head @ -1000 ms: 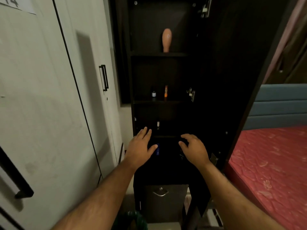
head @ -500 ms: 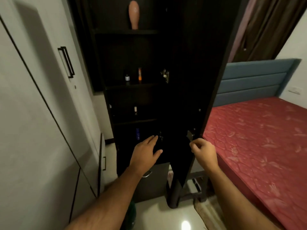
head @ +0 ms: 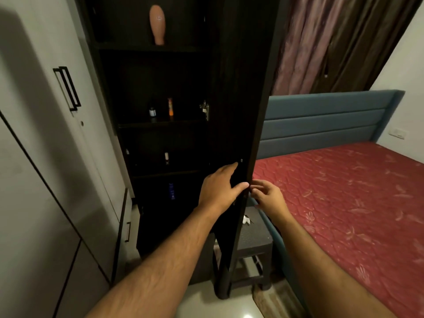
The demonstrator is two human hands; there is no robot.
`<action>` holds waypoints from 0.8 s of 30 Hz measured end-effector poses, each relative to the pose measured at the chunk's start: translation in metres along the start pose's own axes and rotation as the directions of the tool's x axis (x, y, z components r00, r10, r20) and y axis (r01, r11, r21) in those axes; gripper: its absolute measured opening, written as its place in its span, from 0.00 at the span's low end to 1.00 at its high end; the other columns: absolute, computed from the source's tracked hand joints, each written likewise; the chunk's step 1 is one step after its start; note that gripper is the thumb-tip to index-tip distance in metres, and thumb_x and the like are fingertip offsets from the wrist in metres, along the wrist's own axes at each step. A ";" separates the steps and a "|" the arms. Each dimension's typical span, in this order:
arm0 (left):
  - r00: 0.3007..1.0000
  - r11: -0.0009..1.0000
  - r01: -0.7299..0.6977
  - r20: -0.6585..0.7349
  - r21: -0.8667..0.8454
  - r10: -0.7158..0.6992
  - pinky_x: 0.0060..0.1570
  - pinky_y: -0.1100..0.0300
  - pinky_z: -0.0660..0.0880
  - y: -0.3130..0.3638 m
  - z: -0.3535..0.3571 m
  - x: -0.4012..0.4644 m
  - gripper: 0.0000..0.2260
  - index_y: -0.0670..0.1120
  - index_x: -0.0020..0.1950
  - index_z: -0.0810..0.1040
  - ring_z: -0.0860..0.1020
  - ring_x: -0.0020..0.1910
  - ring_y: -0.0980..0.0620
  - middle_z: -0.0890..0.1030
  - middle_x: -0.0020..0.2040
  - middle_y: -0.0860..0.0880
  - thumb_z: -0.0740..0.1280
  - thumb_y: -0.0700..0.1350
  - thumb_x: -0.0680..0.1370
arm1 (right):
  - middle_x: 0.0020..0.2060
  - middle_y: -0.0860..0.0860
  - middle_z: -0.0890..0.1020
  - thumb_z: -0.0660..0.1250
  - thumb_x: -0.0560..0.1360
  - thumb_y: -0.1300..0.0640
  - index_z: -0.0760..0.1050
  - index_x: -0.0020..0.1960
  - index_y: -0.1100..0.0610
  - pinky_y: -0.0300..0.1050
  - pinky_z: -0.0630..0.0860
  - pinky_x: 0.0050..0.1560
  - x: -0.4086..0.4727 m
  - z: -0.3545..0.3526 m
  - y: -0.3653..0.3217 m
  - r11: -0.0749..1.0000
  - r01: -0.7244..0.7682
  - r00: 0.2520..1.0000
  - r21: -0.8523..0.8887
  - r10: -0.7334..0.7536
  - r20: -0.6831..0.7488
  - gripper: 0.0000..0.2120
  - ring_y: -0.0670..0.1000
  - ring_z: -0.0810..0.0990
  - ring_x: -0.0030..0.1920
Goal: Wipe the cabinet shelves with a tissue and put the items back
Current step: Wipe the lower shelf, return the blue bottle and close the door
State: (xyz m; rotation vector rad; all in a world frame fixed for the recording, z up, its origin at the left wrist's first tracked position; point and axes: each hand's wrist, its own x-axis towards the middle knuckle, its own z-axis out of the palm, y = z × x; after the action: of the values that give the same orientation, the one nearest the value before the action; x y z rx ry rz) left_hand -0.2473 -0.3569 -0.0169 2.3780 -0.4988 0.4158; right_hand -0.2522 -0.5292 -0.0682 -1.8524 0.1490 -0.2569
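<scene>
— Both hands have left the lower shelf and gone to the cabinet door [head: 238, 115]. A second ago they hovered spread in front of the dark shelves; now the left hand [head: 219, 188] lies flat with fingers extended on the door's inner face, and the right hand [head: 267, 195] curls loosely at the door's free edge, fingertips touching it from the bed side.

— Holding anything? A tissue?

— None that I can see. Neither hand pinches anything; the right one's fingers are bent, but nothing shows in them.

— And the items?

— On the shelves, at eleven o'clock from the hands. A pink bottle [head: 157, 24] stands on the top shelf, a small dark vial [head: 152, 112] and an orange tube [head: 170, 106] on the next, a little white-capped bottle [head: 166, 157] below that, and a blue bottle [head: 171, 191] on the lowest, at nine o'clock, just left of the left hand.

— So what does the shift mean?

— My reading: the door is being swung or steadied. With the things standing on the shelves, it may be closing time. Or the door is simply being opened wider; I cannot tell which.

— The bed?

— Red mattress [head: 344, 203] at three o'clock, well apart.
</scene>
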 end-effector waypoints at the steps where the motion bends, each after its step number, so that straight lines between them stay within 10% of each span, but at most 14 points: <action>1: 1.000 1.000 0.016 -0.010 -0.010 -0.017 0.66 0.58 0.68 0.004 0.004 0.002 0.31 0.54 0.75 0.64 0.70 0.70 0.53 0.71 0.72 0.53 0.69 0.60 0.75 | 0.47 0.49 0.84 0.64 0.78 0.64 0.76 0.59 0.53 0.37 0.77 0.34 0.001 0.001 -0.005 0.998 0.011 1.000 0.058 -0.013 0.029 0.13 0.46 0.84 0.45; 7: 0.990 0.992 0.116 -0.081 -0.040 -0.119 0.63 0.56 0.73 0.022 0.015 0.012 0.34 0.57 0.75 0.62 0.74 0.66 0.54 0.72 0.70 0.54 0.70 0.62 0.73 | 0.41 0.49 0.85 0.65 0.79 0.58 0.79 0.52 0.49 0.56 0.79 0.40 0.010 0.003 -0.010 0.986 0.033 0.993 0.166 -0.051 0.104 0.07 0.52 0.83 0.41; 24: 0.975 0.963 0.187 -0.083 -0.193 -0.206 0.60 0.66 0.68 -0.038 -0.037 -0.020 0.23 0.60 0.72 0.69 0.74 0.65 0.58 0.76 0.66 0.56 0.69 0.49 0.78 | 0.42 0.52 0.85 0.64 0.79 0.61 0.79 0.49 0.59 0.45 0.76 0.38 0.008 0.054 -0.032 0.995 0.069 0.935 0.074 -0.091 0.344 0.05 0.52 0.86 0.41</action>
State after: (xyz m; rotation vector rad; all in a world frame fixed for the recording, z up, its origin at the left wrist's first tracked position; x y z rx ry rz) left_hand -0.2534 -0.3005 -0.0190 2.1889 -0.2391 0.3809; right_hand -0.2314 -0.4716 -0.0513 -1.8147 -0.1779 0.0133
